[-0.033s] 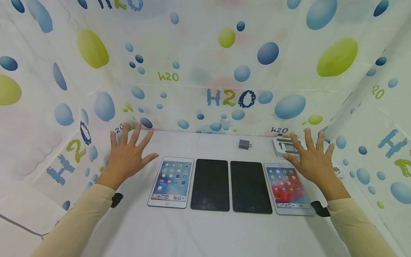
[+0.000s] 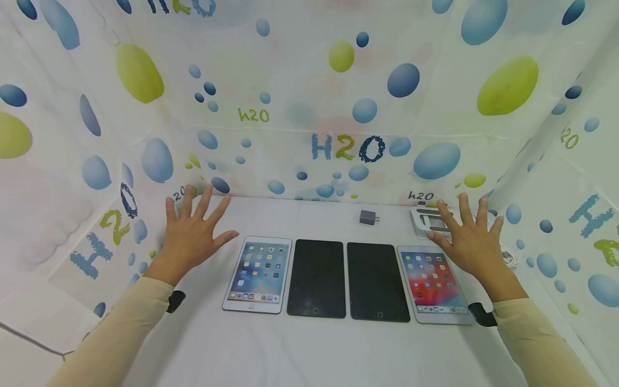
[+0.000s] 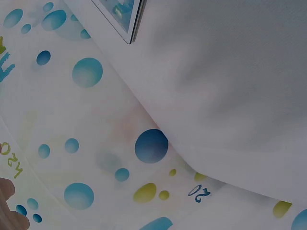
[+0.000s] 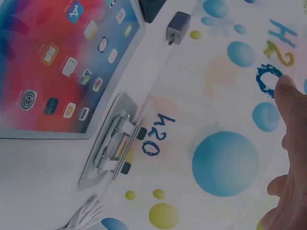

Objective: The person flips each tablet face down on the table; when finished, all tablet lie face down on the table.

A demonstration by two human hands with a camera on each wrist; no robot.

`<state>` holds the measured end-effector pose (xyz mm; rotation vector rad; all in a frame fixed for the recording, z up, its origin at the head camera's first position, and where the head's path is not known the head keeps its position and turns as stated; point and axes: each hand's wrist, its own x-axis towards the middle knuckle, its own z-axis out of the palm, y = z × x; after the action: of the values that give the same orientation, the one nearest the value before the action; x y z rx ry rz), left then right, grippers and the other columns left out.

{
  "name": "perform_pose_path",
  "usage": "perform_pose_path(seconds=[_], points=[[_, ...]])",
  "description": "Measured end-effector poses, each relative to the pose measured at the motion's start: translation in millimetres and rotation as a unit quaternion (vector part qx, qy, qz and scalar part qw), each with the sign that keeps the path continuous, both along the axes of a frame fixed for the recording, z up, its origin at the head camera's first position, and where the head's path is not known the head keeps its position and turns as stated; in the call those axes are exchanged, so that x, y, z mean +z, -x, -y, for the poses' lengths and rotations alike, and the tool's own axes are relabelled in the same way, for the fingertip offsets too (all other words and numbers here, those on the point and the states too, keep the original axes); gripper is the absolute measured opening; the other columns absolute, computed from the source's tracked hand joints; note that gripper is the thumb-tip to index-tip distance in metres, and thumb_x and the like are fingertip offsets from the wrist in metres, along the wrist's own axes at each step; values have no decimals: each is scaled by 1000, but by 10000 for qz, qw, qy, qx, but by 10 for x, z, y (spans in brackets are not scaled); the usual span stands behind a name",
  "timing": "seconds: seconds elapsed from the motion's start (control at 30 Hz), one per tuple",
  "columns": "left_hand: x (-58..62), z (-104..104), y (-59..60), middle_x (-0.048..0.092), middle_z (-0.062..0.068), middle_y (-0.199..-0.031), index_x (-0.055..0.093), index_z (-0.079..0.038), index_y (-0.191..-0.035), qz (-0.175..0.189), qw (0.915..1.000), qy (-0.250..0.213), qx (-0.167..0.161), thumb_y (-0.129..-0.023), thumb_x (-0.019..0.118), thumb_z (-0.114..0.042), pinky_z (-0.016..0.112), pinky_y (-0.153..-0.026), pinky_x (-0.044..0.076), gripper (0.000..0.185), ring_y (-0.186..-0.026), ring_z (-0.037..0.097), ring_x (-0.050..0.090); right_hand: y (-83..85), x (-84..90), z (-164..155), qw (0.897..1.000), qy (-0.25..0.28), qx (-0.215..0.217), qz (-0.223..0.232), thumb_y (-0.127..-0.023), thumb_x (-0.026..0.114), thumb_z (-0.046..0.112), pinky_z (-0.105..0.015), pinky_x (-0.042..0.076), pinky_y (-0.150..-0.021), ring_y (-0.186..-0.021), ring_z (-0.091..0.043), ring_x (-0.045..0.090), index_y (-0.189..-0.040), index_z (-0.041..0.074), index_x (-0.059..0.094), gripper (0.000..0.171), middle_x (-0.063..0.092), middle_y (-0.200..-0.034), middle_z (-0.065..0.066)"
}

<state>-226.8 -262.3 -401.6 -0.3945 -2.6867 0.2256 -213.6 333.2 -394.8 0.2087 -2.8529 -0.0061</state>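
Note:
My left hand (image 2: 193,231), fingers spread, is held up to the left of a white tablet (image 2: 258,274) with a lit home screen. Similarly spread, my right hand (image 2: 471,242) is raised over the upper right corner of another white tablet (image 2: 435,285), whose lit screen is red and blue. Two dark-screened black tablets (image 2: 316,279) lie between them, so the tablets form one row. Neither hand holds anything. Only fingertips (image 3: 9,211) of the left hand show in its wrist view; part of the right hand (image 4: 290,153) appears at the right edge of its own.
A dark plug adapter (image 2: 368,217) lies behind the row. Partly hidden by the right hand is a white and grey stand-like device (image 4: 112,143). Beside it lies a coiled white cable (image 4: 84,215). Patterned cloth (image 2: 300,113) encloses the white table (image 2: 309,349) at back and sides.

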Motion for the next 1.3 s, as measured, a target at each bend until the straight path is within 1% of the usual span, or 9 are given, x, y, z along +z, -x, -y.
perform_pose_path(seconds=[0.3, 0.43, 0.53, 0.63, 0.83, 0.87, 0.93, 1.07, 1.3], points=[[1, -36, -62, 7, 17, -160, 21, -26, -154, 57, 10000, -52, -30, -84, 50, -70, 72, -106, -1, 87, -144, 42, -13, -55, 7, -21, 9996, 134, -105, 210, -89, 44, 68, -76, -17, -94, -136, -45, -30, -156, 28, 6, 86, -7, -158, -24], [-83, -266, -233, 41, 20, -147, 43, -15, -144, 160, 9951, -802, -553, -88, 60, -52, 65, -108, 22, 69, -138, 44, 28, -175, -37, -129, 9968, 547, -121, 572, -92, 47, 62, -78, -2, -97, -138, -54, -13, -156, 22, 13, 83, 8, -156, -29], [-181, -626, -414, 63, 13, -124, 61, -10, -128, 694, 9720, -1938, -1130, -91, 65, -38, 52, -97, 44, 46, -118, 34, 55, -337, -107, -260, 9824, 1439, -174, 1175, -94, 47, 59, -77, 18, -97, -135, -57, 14, -155, 14, 18, 81, 22, -151, -32], [-240, -1075, -571, 67, 1, -116, 65, -17, -122, 1933, 9088, -3401, -1454, -94, 62, -37, 39, -87, 53, 35, -107, 20, 63, -510, -196, -390, 9387, 2863, -265, 1905, -96, 44, 57, -73, 31, -93, -131, -56, 28, -154, 9, 16, 80, 24, -150, -32], [-268, -2139, -606, 61, 4, -122, 61, -16, -126, 4698, 6442, -5877, -1379, -95, 60, -36, 36, -83, 55, 37, -102, 23, 64, -775, -466, -527, 8379, 4653, -696, 2768, -97, 43, 55, -61, 41, -96, -133, -53, 29, -154, 7, 10, 82, 22, -152, -30], [-286, -2331, -579, 61, 8, -121, 61, -14, -127, 4972, 6064, -6070, -1289, -94, 61, -34, 36, -81, 55, 38, -100, 26, 65, -802, -511, -535, 8273, 4761, -786, 2876, -97, 43, 55, -59, 43, -95, -134, -52, 28, -155, 8, 9, 82, 21, -152, -30], [-316, -2706, -525, 60, 11, -120, 60, -10, -127, 5307, 5597, -6280, -1030, -93, 62, -29, 36, -78, 56, 39, -96, 29, 66, -841, -582, -548, 8110, 4882, -952, 3080, -96, 44, 56, -56, 46, -93, -134, -52, 29, -155, 9, 8, 83, 20, -153, -30], [-391, -3348, -428, 61, 15, -114, 62, -8, -123, 5422, 5156, -6613, -533, -93, 62, -24, 37, -79, 56, 33, -94, 30, 65, -862, -626, -592, 7946, 4965, -1077, 3324, -96, 42, 58, -52, 49, -92, -133, -49, 34, -155, 9, 8, 83, 18, -153, -30], [-454, -3966, -387, 61, 5, -114, 62, -9, -123, 5290, 5247, -6670, 24, -90, 66, -22, 46, -92, 50, 35, -105, 34, 59, -861, -577, -736, 7760, 5137, -996, 3522, -98, 42, 54, -48, 52, -88, -128, -45, 44, -155, 11, 11, 78, 18, -154, -30]])
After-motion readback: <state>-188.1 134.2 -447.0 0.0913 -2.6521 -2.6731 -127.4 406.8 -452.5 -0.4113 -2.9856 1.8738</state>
